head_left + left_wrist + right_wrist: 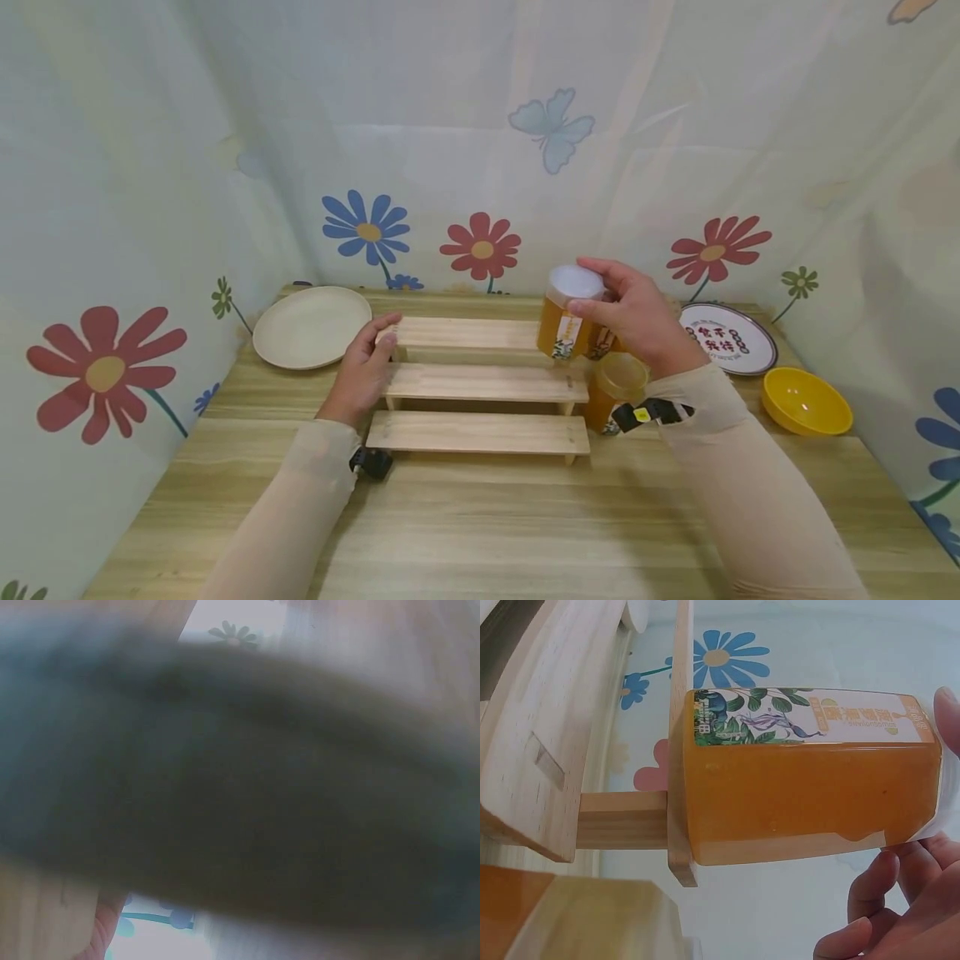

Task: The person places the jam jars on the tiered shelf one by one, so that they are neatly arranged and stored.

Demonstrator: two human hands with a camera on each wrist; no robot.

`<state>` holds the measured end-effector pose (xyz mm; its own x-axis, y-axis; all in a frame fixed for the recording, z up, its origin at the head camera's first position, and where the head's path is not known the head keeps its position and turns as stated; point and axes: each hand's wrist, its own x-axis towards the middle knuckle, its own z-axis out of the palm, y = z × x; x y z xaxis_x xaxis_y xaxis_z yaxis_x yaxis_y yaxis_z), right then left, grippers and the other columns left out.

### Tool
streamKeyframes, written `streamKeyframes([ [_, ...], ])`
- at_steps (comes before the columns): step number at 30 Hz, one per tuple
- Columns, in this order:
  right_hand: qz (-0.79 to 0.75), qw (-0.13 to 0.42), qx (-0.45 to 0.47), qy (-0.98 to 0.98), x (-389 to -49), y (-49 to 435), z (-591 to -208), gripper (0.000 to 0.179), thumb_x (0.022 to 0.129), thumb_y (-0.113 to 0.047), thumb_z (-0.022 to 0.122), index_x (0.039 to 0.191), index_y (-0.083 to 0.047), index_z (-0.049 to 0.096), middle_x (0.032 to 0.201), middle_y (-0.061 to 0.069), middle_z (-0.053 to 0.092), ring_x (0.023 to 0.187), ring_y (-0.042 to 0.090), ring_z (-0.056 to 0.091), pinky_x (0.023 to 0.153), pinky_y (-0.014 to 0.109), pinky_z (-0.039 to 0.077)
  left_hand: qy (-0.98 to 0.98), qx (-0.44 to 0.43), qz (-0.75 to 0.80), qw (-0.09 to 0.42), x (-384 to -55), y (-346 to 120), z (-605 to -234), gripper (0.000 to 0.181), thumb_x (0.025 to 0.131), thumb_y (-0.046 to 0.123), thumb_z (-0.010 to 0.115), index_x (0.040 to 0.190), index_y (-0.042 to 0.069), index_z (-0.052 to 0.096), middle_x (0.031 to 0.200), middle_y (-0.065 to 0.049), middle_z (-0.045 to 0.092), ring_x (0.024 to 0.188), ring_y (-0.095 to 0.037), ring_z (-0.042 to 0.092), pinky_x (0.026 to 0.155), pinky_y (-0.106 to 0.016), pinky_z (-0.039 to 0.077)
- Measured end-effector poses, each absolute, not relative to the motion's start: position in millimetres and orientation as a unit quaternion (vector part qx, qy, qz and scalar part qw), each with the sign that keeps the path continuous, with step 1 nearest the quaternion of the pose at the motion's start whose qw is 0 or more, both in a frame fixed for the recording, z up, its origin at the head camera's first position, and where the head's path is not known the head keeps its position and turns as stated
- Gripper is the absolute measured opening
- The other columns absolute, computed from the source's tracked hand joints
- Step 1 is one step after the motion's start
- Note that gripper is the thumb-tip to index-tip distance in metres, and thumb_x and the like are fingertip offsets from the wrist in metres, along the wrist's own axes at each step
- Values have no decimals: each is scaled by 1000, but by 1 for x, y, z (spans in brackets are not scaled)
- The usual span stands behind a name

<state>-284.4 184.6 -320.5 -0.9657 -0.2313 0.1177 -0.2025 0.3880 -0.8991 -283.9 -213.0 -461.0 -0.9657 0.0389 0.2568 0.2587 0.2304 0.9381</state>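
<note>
A three-tier wooden step rack (pixel 480 383) stands in the middle of the table. My left hand (pixel 360 371) grips the left end of its top tier, fingers at the end of the board. My right hand (pixel 637 317) holds a jar of amber honey (pixel 810 795) near its white lid (pixel 576 282), thumb on one side and fingers on the other. This jar is upright over the right end of the top tier, its base right at the board. Beside the rack's right end, below my right hand, stands another honey jar (pixel 618 379). A dark blur hides most of the left wrist view.
A cream plate (pixel 311 329) lies at the back left. To the right are a white oval plate (pixel 727 337) with red lettering and a yellow bowl (pixel 806 402). Another amber jar (pixel 602 342) shows partly behind the held one. A flowered curtain (pixel 450 167) encloses the table.
</note>
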Motion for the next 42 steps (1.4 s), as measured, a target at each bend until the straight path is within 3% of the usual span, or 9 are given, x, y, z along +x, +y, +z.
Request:
streamKeyframes([
  [4, -542, 12, -142, 828, -290, 180, -321, 70, 98, -22, 78, 161, -18, 46, 157, 12, 50, 126, 32, 54, 107, 40, 49, -777, -98, -614, 93, -285, -214, -462, 45, 115, 31, 44, 157, 16, 48, 170, -6, 34, 152, -25, 33, 121, -52, 28],
  [8, -537, 8, -146, 831, -294, 176, -322, 68, 99, -19, 77, 160, -16, 47, 155, 13, 50, 123, 31, 55, 100, 31, 49, -775, -102, -616, 92, -286, -215, -463, 46, 115, 31, 44, 158, 14, 47, 170, -8, 33, 155, -26, 30, 123, -54, 27],
  [15, -541, 12, -152, 827, -298, 171, -325, 70, 99, -18, 76, 162, -16, 45, 156, 14, 50, 126, 33, 55, 104, 35, 49, -769, -108, -624, 88, -287, -215, -464, 47, 115, 30, 44, 158, 11, 46, 170, -9, 32, 155, -25, 29, 123, -54, 26],
  [21, -547, 7, -154, 822, -299, 169, -327, 70, 99, -16, 76, 162, -15, 44, 157, 14, 49, 126, 34, 55, 98, 29, 50, -769, -104, -625, 88, -288, -214, -464, 44, 115, 31, 44, 157, 18, 49, 168, -5, 36, 151, -24, 35, 122, -51, 28],
  [30, -555, 5, -161, 816, -301, 164, -330, 70, 100, -15, 75, 162, -15, 44, 156, 16, 49, 125, 33, 55, 98, 27, 50, -769, -104, -625, 88, -287, -214, -464, 46, 115, 31, 44, 158, 13, 47, 169, -5, 35, 149, -24, 35, 119, -49, 30],
  [40, -569, 7, -164, 805, -303, 157, -332, 68, 101, -15, 74, 162, -15, 44, 155, 15, 50, 121, 32, 55, 97, 27, 50, -766, -96, -630, 85, -290, -214, -465, 45, 116, 27, 42, 159, 15, 46, 168, -8, 36, 139, -23, 42, 111, -35, 34],
  [42, -570, 8, -162, 805, -304, 156, -332, 68, 100, -15, 75, 161, -16, 45, 153, 14, 51, 120, 31, 55, 97, 29, 50, -765, -95, -632, 81, -284, -212, -458, 45, 116, 25, 42, 159, 12, 45, 164, -11, 39, 128, -23, 46, 104, -30, 36],
])
